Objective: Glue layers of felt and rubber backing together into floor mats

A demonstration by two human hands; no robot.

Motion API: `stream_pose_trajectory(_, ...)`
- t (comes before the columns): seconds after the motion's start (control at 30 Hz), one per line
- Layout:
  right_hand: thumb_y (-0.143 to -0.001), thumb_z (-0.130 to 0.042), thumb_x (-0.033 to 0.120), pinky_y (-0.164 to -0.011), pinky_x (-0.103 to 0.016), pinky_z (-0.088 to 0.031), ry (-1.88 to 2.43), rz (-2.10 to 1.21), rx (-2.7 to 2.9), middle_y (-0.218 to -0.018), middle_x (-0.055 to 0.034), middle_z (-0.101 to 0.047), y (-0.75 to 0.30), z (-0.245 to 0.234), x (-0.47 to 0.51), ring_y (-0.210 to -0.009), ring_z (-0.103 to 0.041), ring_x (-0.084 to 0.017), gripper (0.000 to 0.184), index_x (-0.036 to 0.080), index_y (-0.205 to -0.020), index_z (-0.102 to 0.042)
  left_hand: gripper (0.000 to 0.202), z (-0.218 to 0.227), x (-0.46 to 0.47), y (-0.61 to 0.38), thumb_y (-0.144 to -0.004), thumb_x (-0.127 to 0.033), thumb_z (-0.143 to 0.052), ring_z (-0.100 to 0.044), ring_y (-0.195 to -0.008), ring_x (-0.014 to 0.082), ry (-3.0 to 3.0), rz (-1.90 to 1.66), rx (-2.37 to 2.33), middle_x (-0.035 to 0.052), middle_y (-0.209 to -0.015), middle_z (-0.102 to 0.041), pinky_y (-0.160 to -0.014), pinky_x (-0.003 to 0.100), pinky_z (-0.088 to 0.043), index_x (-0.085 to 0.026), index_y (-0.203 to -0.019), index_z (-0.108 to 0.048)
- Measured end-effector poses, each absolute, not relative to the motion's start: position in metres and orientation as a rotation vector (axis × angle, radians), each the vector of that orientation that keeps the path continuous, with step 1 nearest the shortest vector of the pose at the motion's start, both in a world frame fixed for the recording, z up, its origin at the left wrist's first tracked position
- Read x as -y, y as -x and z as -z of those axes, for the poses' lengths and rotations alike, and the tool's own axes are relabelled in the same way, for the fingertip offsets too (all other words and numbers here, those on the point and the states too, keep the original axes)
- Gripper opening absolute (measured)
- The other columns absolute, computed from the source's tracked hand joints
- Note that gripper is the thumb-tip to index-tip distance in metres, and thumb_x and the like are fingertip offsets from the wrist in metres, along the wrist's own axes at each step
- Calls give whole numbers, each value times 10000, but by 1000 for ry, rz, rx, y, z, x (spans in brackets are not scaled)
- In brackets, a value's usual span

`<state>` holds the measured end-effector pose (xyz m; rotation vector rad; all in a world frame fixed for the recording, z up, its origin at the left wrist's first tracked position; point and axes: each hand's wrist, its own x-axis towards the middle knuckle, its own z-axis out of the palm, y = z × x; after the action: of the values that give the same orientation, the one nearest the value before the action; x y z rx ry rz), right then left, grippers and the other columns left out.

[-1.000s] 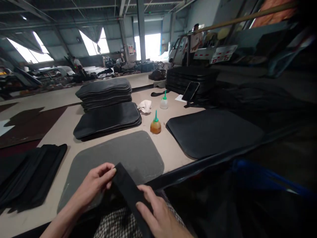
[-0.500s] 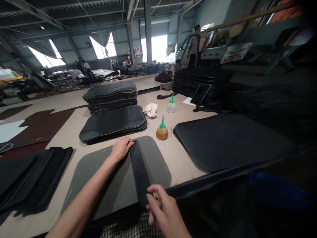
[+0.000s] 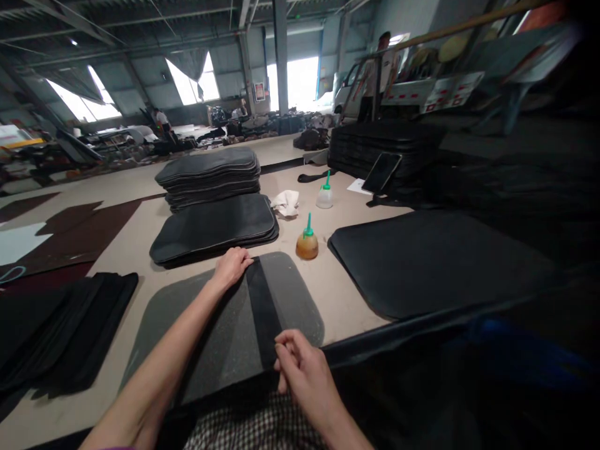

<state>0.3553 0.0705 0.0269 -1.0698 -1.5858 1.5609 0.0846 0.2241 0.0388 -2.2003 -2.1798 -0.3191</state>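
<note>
A grey panel with rounded corners [image 3: 218, 350] lies flat before me, and a black strip [image 3: 263, 309] runs across it from far edge to near edge. My left hand [image 3: 232, 267] is closed at the strip's far end, fingers pressed together on it. At the near end, my right hand [image 3: 300, 365] pinches the strip's edge between thumb and fingers. Just beyond the panel stands a squeeze bottle of amber liquid [image 3: 307, 245] with a green nozzle. A second squeeze bottle [image 3: 324, 197], whitish with a green nozzle, is farther back.
Black panels lie in stacks at the back left [image 3: 213, 228] and right [image 3: 435, 262]. Black pieces [image 3: 89, 337] overlap at the left. A crumpled cloth [image 3: 285, 204] and a phone [image 3: 382, 174] are on the table [image 3: 323, 294]. People and a truck [image 3: 422, 94] are in the background.
My right hand has moved slightly up and away from me along the strip's near end. My left hand stays at the far end. The view has tilted a little.
</note>
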Motion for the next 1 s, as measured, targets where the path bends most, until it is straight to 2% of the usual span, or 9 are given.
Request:
stream_pose_trajectory(0.17, -985, -488, 392, -474, -195, -444, 1080, -1501, 1626, -691, 26, -640, -356, -25, -68, -453, -588, -93, 211, 201, -1013, -573, 168, -38, -216, -94, -973, -334, -533, -512, -1095, 248, 2201, 318, 2124, 94, -1105, -617, -829, 333, -417, -217, -1051, -626)
stream_pose_trajectory(0.3, -987, -476, 357, -472, -200, -437, 1119, -1441, 1705, -674, 38, -620, -357, -22, -67, -457, -564, -96, 180, 207, -1045, -556, 272, -36, -208, -103, -1018, -264, -390, -503, -1059, 249, 2256, 277, 2069, 104, -1055, -624, -855, 358, -406, -212, -1013, -656)
stream_pose_trajectory(0.4, -993, -465, 342, -500, -206, -435, 1129, -1377, 1781, -675, 37, -605, -357, -21, -66, -491, -558, -102, 166, 211, -1047, -551, 305, -36, -200, -107, -1019, -243, -366, -502, -1046, 254, 2242, 267, 2047, 113, -1045, -630, -856, 369, -406, -205, -1013, -668)
stream_pose_trajectory(0.7, -972, -445, 243, -625, -244, -396, 1138, -1078, 2008, -688, 19, -590, -355, -20, -66, -637, -584, -146, 136, 205, -1012, -570, 337, -35, -178, -114, -1025, -370, -397, -513, -1104, 267, 2209, 254, 2004, 118, -1124, -657, -916, 376, -407, -195, -1237, -591)
stream_pose_trajectory(1.0, -941, -437, 214, -612, -260, -362, 1131, -926, 2146, -701, 8, -605, -353, -21, -68, -611, -573, -151, 162, 198, -994, -589, 375, -29, -160, -119, -1018, -452, -399, -502, -1162, 278, 2189, 309, 2028, 111, -1246, -622, -914, 402, -414, -214, -1234, -593)
